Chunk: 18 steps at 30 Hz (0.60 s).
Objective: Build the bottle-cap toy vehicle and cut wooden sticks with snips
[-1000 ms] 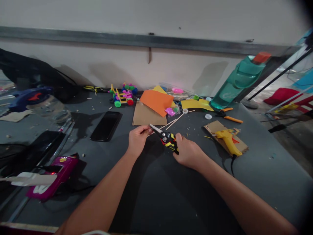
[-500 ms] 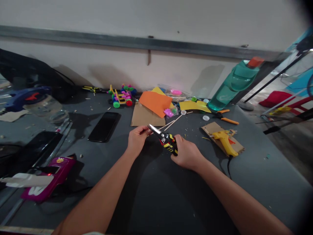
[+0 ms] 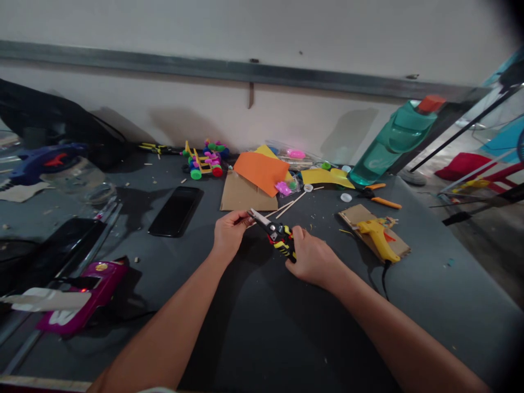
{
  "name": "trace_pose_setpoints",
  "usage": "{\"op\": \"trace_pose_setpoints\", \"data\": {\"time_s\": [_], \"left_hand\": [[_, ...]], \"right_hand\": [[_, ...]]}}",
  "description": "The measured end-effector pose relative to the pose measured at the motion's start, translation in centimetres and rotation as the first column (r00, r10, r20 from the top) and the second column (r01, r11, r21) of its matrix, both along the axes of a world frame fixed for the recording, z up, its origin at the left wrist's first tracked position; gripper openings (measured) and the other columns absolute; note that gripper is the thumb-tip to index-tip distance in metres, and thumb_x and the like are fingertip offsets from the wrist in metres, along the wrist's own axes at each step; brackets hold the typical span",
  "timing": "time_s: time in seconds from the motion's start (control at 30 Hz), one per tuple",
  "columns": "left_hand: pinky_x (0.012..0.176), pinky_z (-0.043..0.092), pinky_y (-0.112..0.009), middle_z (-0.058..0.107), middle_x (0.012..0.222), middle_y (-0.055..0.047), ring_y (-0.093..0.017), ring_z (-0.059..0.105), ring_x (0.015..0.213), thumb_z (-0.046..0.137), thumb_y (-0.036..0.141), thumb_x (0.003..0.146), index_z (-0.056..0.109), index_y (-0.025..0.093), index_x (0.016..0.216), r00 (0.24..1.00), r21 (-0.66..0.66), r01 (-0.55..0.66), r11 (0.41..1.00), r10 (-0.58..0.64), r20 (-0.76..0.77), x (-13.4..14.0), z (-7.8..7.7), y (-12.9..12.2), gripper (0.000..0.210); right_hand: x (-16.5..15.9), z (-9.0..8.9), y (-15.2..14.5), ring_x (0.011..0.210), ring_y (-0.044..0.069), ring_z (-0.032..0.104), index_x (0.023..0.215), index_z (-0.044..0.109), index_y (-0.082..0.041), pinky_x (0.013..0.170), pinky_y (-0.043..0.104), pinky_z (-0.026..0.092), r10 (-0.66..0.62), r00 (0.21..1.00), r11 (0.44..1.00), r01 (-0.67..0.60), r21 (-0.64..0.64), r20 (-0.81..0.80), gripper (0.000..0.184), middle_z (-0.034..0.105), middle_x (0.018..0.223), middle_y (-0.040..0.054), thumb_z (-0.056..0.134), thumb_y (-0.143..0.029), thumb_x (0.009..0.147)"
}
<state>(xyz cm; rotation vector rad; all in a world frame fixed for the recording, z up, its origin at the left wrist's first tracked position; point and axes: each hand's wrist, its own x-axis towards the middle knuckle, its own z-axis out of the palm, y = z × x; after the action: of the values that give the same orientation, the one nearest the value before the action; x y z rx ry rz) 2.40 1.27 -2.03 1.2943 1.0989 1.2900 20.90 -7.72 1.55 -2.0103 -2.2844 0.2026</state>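
Observation:
In the middle of the head view my right hand (image 3: 315, 256) is wrapped round the black-and-yellow handles of a pair of snips (image 3: 275, 231). Their silver blades point up and left to the fingertips of my left hand (image 3: 230, 234). Those fingers are pinched on a thin wooden stick (image 3: 252, 224), mostly hidden by the fingers and blades. Whether the blades touch the stick, I cannot tell. Just beyond the tool, more thin wooden sticks (image 3: 291, 205) lie on the dark table, beside a cardboard piece (image 3: 245, 197) partly under orange paper (image 3: 262, 170).
A yellow glue gun (image 3: 379, 237) rests on cardboard at right, with orange-handled pliers (image 3: 385, 202) and a green bottle (image 3: 387, 142) behind. To the left are a phone (image 3: 175, 212), a magenta power strip (image 3: 98, 278) and a colourful toy car (image 3: 204, 164).
The snips' handles have drawn slightly closer together in my right hand. My left hand keeps its pinch in the same place. The view has shifted very slightly.

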Motion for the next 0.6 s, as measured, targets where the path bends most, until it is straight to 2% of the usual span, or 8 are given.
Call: {"op": "trace_pose_setpoints", "data": {"time_s": [0.17, 0.3, 0.5, 0.6], "left_hand": [[0.070, 0.049, -0.028, 0.067, 0.069, 0.001, -0.015, 0.062, 0.069, 0.067, 0.024, 0.065, 0.068, 0.019, 0.071, 0.998, 0.024, -0.008, 1.000, 0.009, -0.068, -0.1, 0.3, -0.2, 0.008], [0.071, 0.049, -0.028, 0.067, 0.072, 0.000, -0.015, 0.062, 0.071, 0.068, 0.027, 0.066, 0.068, 0.018, 0.074, 0.999, 0.005, 0.015, 1.000, -0.015, -0.035, 0.0, 0.4, -0.2, 0.012], [0.065, 0.050, -0.027, 0.068, 0.075, -0.003, -0.015, 0.061, 0.068, 0.064, 0.033, 0.072, 0.068, 0.017, 0.082, 0.995, -0.012, 0.097, 0.995, -0.096, 0.029, 0.2, 0.6, -0.4, 0.020], [0.061, 0.050, -0.026, 0.069, 0.075, -0.005, -0.016, 0.062, 0.070, 0.061, 0.035, 0.074, 0.067, 0.016, 0.087, 0.995, -0.021, 0.096, 0.995, -0.096, 0.040, 0.2, 0.7, -0.5, 0.024]], "right_hand": [[0.0, 0.1, 0.2, 0.062, 0.020, 0.057, 0.095, 0.038, -0.016, 0.052, 0.028, 0.027, -0.013, 0.999, 0.997, 0.016, -0.071, 0.036, 0.034, 0.059, 0.080, 0.0096, 0.052, -0.032, 0.069], [0.3, 0.1, 0.4, 0.065, 0.020, 0.058, 0.095, 0.037, -0.017, 0.053, 0.026, 0.027, -0.022, 0.999, 0.995, 0.026, -0.095, 0.038, 0.030, 0.060, 0.082, 0.0085, 0.052, -0.028, 0.071], [1.4, -0.4, 0.5, 0.061, 0.017, 0.054, 0.096, 0.037, -0.018, 0.053, 0.024, 0.027, -0.138, 0.977, 0.990, 0.138, -0.011, -0.165, 0.033, 0.057, 0.075, 0.0036, 0.051, -0.030, 0.069], [1.8, -0.7, 0.5, 0.061, 0.017, 0.053, 0.097, 0.038, -0.018, 0.053, 0.025, 0.026, -0.147, 0.975, 0.987, 0.155, 0.036, -0.165, 0.036, 0.057, 0.076, 0.0038, 0.051, -0.032, 0.067]]}}
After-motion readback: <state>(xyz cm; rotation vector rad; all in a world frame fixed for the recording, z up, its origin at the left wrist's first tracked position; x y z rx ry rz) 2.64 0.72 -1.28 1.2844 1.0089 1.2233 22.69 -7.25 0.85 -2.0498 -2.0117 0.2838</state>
